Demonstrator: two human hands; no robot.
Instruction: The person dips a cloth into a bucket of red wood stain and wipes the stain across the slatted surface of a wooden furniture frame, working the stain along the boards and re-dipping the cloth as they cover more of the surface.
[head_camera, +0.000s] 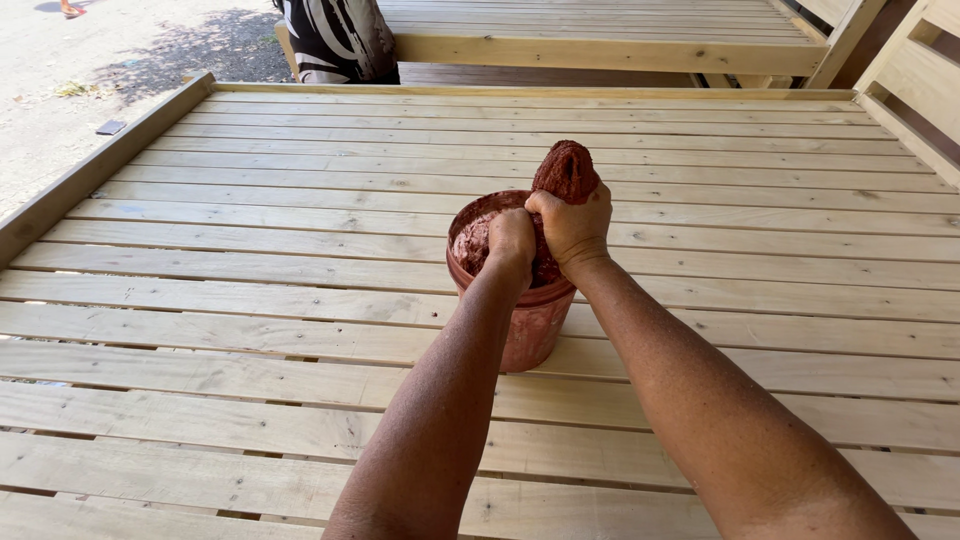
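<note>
Right at the centre we find a soaked cloth (566, 170), dark reddish-brown, bunched into a rounded, coarse-textured wad that sticks up above the rim of a single bucket (530, 320). Our right hand (573, 228) is clenched tight around the lower part of that wad, fingers wrapped on it. Our left hand (511, 238) is closed too, a fist pressed against the same cloth just beside the right, over the mouth of the bucket; we cannot tell how much cloth lies inside its grip. The bucket is a round plastic one, tapering toward its base, smeared all over with the same red-brown stain, and a foamy, pinkish-brown liquid (472, 243) shows inside at the left. It stands upright on a slatted deck (250, 260) of pale, unfinished planks, smooth and knotted, laid side by side with narrow gaps and fixed with small screws, and framed by a raised wooden edge. A second slatted frame (600, 30) of the same light wood lies beyond it. One person in dark, white-patterned clothing (335, 40) stands at the far edge, next to sandy ground (90, 60).
</note>
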